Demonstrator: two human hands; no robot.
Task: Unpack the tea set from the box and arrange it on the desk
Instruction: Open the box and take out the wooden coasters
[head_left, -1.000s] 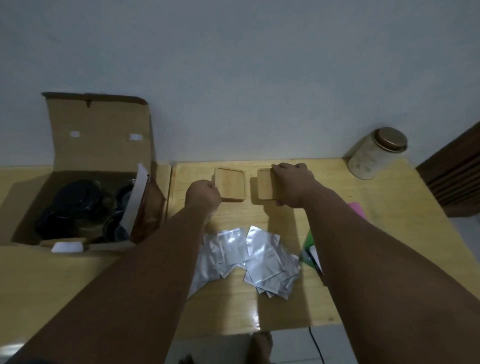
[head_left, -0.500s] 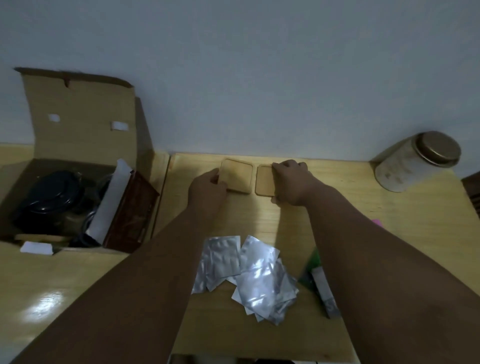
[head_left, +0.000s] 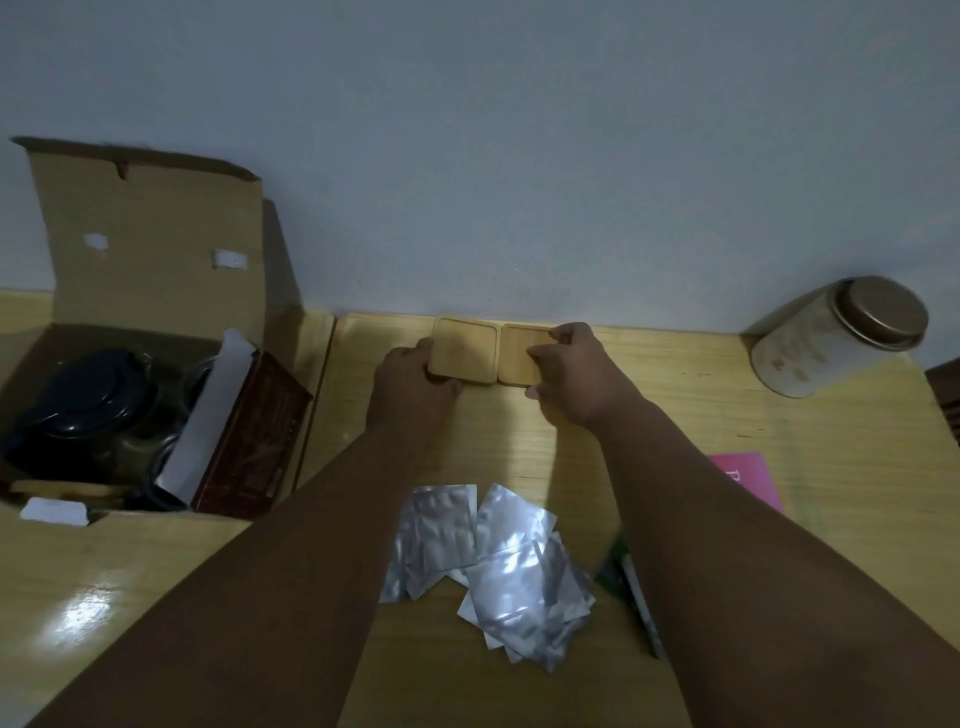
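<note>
Progress looks to me about one third. Two square wooden coasters lie side by side at 12 o'clock on the table (head_left: 727, 441), touching each other and close against the wall. The left hand (head_left: 413, 387) grips the left coaster (head_left: 464, 353) at its near left corner, fingers closed on the edge. The right hand (head_left: 574, 371) pinches the right coaster (head_left: 519, 358) with thumb and fingers on its rim. I judge both hands are only squaring the pair to the wall.

A heap of silver foil sachets (head_left: 498, 561) lies at 6 o'clock, between the forearms.

Much is left. The cardboard box (head_left: 150, 244) stands open at 9 o'clock, and inside I see a dark teapot (head_left: 88, 400), something like glass cups beside it (too dim to be sure), and a dark red carton (head_left: 249, 441) leaning at its right side.

For room: the strip between the coasters and the sachets is free, and also the area toward 2 o'clock before the round tin canister (head_left: 836, 338). A pink card (head_left: 748, 478) lies at 3 o'clock and a green packet (head_left: 631, 587) at 5 o'clock, partly under the right arm. The near edge of the table is close behind the sachets, so I think heavy pieces should go further in.
</note>
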